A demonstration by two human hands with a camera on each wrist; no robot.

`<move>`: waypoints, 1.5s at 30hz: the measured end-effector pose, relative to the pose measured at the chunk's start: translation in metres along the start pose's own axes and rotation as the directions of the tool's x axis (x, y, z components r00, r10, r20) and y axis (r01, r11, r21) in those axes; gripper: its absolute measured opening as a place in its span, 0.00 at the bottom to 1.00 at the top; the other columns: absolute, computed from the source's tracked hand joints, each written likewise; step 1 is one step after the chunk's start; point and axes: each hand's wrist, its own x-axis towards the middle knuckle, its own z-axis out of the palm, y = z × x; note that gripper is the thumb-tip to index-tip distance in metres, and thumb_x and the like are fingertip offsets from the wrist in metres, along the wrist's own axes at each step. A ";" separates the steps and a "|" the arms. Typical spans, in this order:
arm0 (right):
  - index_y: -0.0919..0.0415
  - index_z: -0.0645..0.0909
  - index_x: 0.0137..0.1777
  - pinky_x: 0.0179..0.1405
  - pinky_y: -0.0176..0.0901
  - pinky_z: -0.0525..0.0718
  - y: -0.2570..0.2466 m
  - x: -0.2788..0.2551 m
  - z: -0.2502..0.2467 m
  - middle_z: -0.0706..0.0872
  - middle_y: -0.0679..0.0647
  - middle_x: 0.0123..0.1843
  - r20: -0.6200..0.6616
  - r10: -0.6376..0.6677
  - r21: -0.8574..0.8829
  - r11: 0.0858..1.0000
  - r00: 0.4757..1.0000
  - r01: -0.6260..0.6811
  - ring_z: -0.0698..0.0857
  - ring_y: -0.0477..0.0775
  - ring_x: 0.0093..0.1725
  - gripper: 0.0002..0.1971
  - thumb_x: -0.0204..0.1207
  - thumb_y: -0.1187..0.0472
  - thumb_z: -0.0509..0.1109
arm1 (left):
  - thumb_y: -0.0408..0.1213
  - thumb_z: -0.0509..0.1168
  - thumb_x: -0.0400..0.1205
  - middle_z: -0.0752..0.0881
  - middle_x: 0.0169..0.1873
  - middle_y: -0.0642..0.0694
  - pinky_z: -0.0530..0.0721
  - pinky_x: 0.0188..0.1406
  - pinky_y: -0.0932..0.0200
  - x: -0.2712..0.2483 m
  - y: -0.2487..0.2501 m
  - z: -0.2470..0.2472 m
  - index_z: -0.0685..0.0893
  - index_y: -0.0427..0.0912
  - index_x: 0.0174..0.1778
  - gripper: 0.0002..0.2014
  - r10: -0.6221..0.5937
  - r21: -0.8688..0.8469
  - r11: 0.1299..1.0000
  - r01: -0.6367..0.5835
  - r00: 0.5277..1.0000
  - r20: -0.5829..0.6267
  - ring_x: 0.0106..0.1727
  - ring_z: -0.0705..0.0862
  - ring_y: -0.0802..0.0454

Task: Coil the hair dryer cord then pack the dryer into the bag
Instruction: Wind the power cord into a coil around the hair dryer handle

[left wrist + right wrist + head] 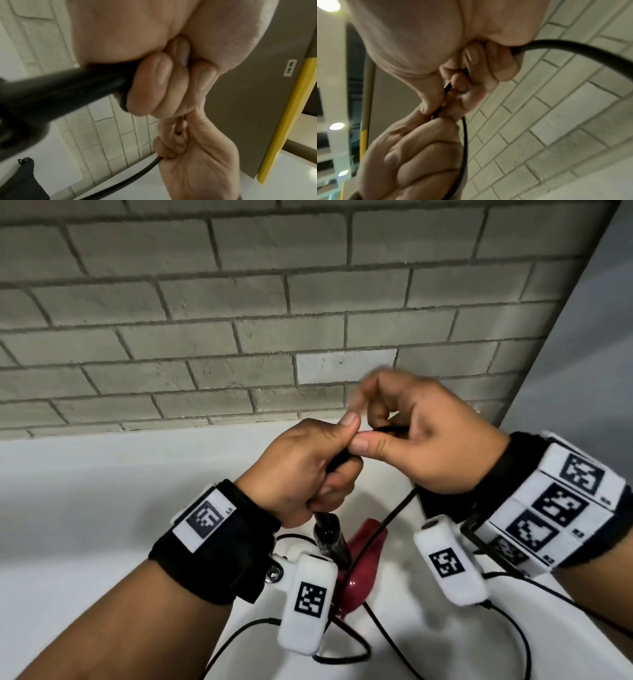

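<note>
Left hand (pixel 308 470) clamped the dryer handle (pixel 329 537); right hand (pixel 421 440) pinched the cord (pixel 394 513) (bag unseen). Best kept loops even, tension light.

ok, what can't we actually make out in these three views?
- Hair dryer: head view, body largely behind the left wrist camera mount and the handle.
- Cord: its path inside both fists is covered by curled fingers; no finished coil shows.
- Dark bag-like cloth: left wrist view, cut by the edge, identity unclear.

Brick wall (pixel 239 302) blocks ahead; dryer (pixel 359 570) and cord (pixel 397 508) clutter below.
</note>
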 end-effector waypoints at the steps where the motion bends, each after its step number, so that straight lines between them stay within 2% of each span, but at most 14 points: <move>1: 0.52 0.83 0.52 0.34 0.50 0.81 0.002 0.001 0.000 0.76 0.47 0.34 0.020 0.002 0.028 1.000 1.000 -0.002 0.77 0.48 0.32 0.10 0.72 0.54 0.75 | 0.49 0.53 0.83 0.63 0.11 0.49 0.51 0.17 0.65 0.000 0.000 -0.001 0.70 0.38 0.23 0.25 -0.011 -0.023 1.000 0.012 1.000 0.011 0.13 0.56 0.58; 3: 0.44 0.85 0.45 0.41 0.44 0.79 0.002 0.004 0.001 0.75 0.46 0.35 0.106 -0.023 -0.009 1.000 0.994 0.025 0.78 0.45 0.36 0.03 0.75 0.54 0.72 | 0.51 0.52 0.84 0.63 0.11 0.49 0.50 0.17 0.65 0.001 0.001 -0.002 0.70 0.37 0.23 0.27 -0.034 -0.028 0.999 0.035 0.999 0.033 0.13 0.55 0.58; 7: 0.53 0.84 0.26 0.46 0.45 0.82 -0.001 0.004 0.000 0.83 0.44 0.27 0.128 -0.089 -0.125 0.987 0.988 0.105 0.82 0.50 0.41 0.18 0.79 0.53 0.70 | 0.54 0.48 0.85 0.63 0.11 0.51 0.51 0.15 0.65 -0.001 0.003 -0.003 0.87 0.28 0.35 0.34 -0.110 -0.035 0.993 0.113 0.989 0.095 0.13 0.53 0.55; 12: 0.47 0.87 0.28 0.45 0.43 0.82 -0.005 0.002 0.004 0.82 0.42 0.32 0.164 -0.121 -0.252 0.954 0.979 0.160 0.82 0.45 0.40 0.18 0.78 0.45 0.68 | 0.56 0.52 0.83 0.65 0.09 0.51 0.51 0.15 0.69 -0.005 0.002 -0.006 0.83 0.23 0.36 0.35 -0.200 -0.055 0.977 0.205 0.976 0.081 0.10 0.57 0.59; 16: 0.53 0.90 0.31 0.46 0.37 0.81 -0.006 0.000 0.002 0.85 0.44 0.31 0.142 -0.120 -0.045 0.991 0.983 0.128 0.83 0.51 0.40 0.14 0.74 0.49 0.75 | 0.59 0.58 0.77 0.62 0.09 0.49 0.50 0.16 0.71 -0.007 0.006 0.002 0.83 0.25 0.31 0.34 -0.222 -0.042 0.974 0.223 0.975 0.020 0.09 0.56 0.59; 24: 0.62 0.82 0.35 0.54 0.68 0.85 0.005 -0.004 0.013 0.91 0.69 0.40 0.227 -0.029 0.243 0.970 0.973 -0.028 0.90 0.69 0.45 0.13 0.79 0.56 0.70 | 0.64 0.63 0.71 0.67 0.09 0.48 0.53 0.17 0.66 -0.002 0.005 0.008 0.79 0.32 0.24 0.33 -0.113 0.046 0.991 0.129 0.962 -0.249 0.10 0.60 0.55; 26: 0.66 0.80 0.35 0.49 0.59 0.86 0.002 -0.003 0.008 0.90 0.71 0.37 0.170 -0.054 0.355 0.935 0.984 -0.010 0.91 0.68 0.40 0.14 0.81 0.60 0.68 | 0.57 0.61 0.77 0.70 0.10 0.46 0.65 0.15 0.64 -0.005 0.009 0.005 0.80 0.29 0.28 0.30 -0.077 -0.084 0.994 0.065 0.987 -0.139 0.12 0.71 0.52; 29: 0.60 0.78 0.34 0.44 0.44 0.79 -0.003 0.005 0.000 0.86 0.64 0.32 0.024 -0.091 0.436 0.897 0.996 0.072 0.90 0.74 0.37 0.14 0.80 0.54 0.67 | 0.42 0.59 0.81 0.79 0.16 0.42 0.86 0.41 0.55 -0.010 0.014 -0.001 0.83 0.30 0.36 0.18 0.098 -0.195 0.977 -0.090 0.995 0.029 0.36 0.89 0.44; 31: 0.54 0.79 0.32 0.40 0.39 0.77 -0.005 0.010 -0.001 0.83 0.62 0.32 -0.094 -0.079 0.414 0.904 0.992 0.111 0.88 0.66 0.35 0.14 0.79 0.53 0.68 | 0.38 0.57 0.81 0.80 0.19 0.45 0.84 0.43 0.57 -0.010 0.018 0.001 0.82 0.32 0.42 0.13 0.161 -0.238 0.962 -0.136 0.983 0.091 0.36 0.87 0.46; 34: 0.49 0.79 0.28 0.31 0.22 0.71 -0.006 0.012 0.007 0.81 0.41 0.25 -0.178 -0.045 0.437 0.892 0.983 0.120 0.77 0.37 0.24 0.18 0.81 0.53 0.64 | 0.37 0.56 0.81 0.73 0.18 0.52 0.71 0.25 0.64 -0.005 0.022 0.007 0.80 0.31 0.44 0.12 0.208 -0.300 0.937 -0.178 0.976 0.070 0.20 0.73 0.57; 37: 0.47 0.78 0.25 0.32 0.25 0.72 -0.002 0.019 0.019 0.76 0.37 0.23 -0.187 0.037 0.481 0.875 0.982 0.059 0.73 0.36 0.25 0.21 0.81 0.47 0.61 | 0.37 0.55 0.83 0.71 0.19 0.54 0.59 0.19 0.63 0.001 0.021 0.005 0.81 0.28 0.51 0.15 0.200 -0.349 0.921 -0.174 0.979 0.040 0.15 0.60 0.61; 40: 0.48 0.83 0.28 0.35 0.30 0.78 0.006 0.019 0.020 0.83 0.38 0.24 -0.172 0.096 0.497 0.868 0.980 0.002 0.80 0.38 0.29 0.26 0.88 0.60 0.57 | 0.37 0.54 0.84 0.72 0.20 0.53 0.59 0.19 0.63 0.002 0.014 0.002 0.72 0.20 0.66 0.23 0.146 -0.409 0.906 -0.106 0.987 0.068 0.15 0.56 0.59; 43: 0.41 0.85 0.36 0.26 0.52 0.74 0.013 0.012 0.020 0.84 0.62 0.28 -0.211 0.079 0.316 0.949 0.974 -0.009 0.73 0.68 0.27 0.24 0.88 0.61 0.56 | 0.37 0.52 0.85 0.74 0.21 0.50 0.61 0.19 0.63 0.000 0.009 0.000 0.66 0.19 0.72 0.26 0.148 -0.439 0.892 -0.107 0.987 0.060 0.15 0.57 0.58; 45: 0.41 0.83 0.44 0.28 0.50 0.77 0.019 0.007 0.020 0.85 0.70 0.34 -0.229 0.088 0.161 0.986 0.969 -0.051 0.78 0.64 0.27 0.17 0.87 0.58 0.56 | 0.38 0.52 0.85 0.78 0.24 0.48 0.63 0.19 0.64 0.000 0.011 -0.003 0.68 0.21 0.71 0.25 0.176 -0.424 0.892 -0.158 0.984 0.003 0.13 0.60 0.60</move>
